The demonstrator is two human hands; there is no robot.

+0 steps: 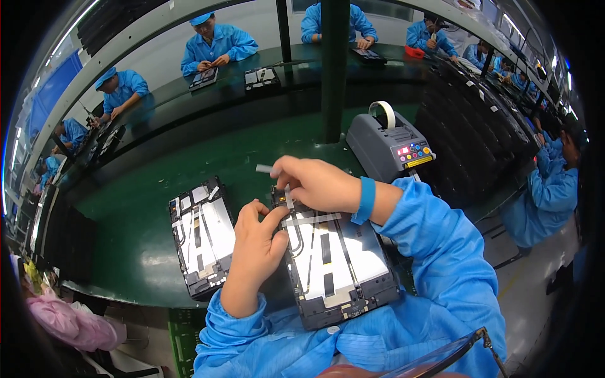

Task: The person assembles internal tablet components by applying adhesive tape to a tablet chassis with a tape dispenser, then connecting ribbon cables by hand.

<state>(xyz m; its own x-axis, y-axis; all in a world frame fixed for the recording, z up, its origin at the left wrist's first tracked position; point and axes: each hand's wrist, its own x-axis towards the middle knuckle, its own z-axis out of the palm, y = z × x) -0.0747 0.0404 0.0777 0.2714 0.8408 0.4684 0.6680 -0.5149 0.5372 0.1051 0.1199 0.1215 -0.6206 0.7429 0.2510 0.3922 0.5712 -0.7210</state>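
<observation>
Before me lies an opened tablet [340, 252], its back off, showing silver battery cells and black ribbon cables. A translucent tape strip [312, 219] crosses its upper part. Over the tablet's far left corner, my right hand [318, 184] is closed, with a short tape strip [263, 168] at its index fingertip. Another short piece of tape [289, 196] stands below those fingers. My left hand [257, 242] rests at the tablet's left edge, index finger and thumb apart, its other fingers partly hidden. A second opened tablet [205, 239] lies on the left.
A grey tape dispenser [391, 148] with a tape roll stands at the far right, beside stacked black trays [469, 142]. A dark green post [335, 75] rises behind the green bench [126, 252]. Several people in blue work across the bench and at right.
</observation>
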